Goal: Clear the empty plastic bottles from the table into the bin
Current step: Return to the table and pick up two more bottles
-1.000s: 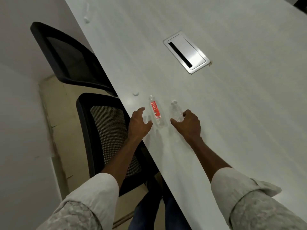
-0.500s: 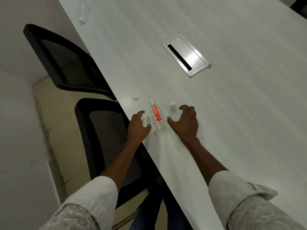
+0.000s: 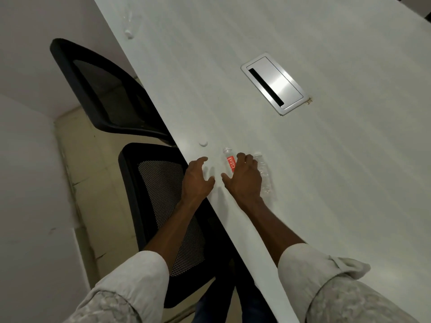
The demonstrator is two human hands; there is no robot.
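Note:
Two small clear plastic bottles lie on the white table (image 3: 326, 183) near its left edge. The red-labelled bottle (image 3: 229, 160) has my right hand (image 3: 245, 183) wrapped over its lower half, thumb on its left and fingers curled on its right. The unlabelled bottle (image 3: 264, 177) lies just right of that hand, touching its outer side. My left hand (image 3: 197, 180) hovers at the table's edge with fingers spread, holding nothing. Another clear bottle (image 3: 129, 24) lies far off at the table's left edge. No bin is in view.
A small white cap (image 3: 203, 143) sits on the table beyond my left hand. A metal cable hatch (image 3: 272, 83) is set into the tabletop further in. Two black mesh chairs (image 3: 109, 96) (image 3: 168, 201) stand pushed against the table's left side.
My right hand has shifted left from the unlabelled bottle onto the red-labelled one. The left hand has barely moved.

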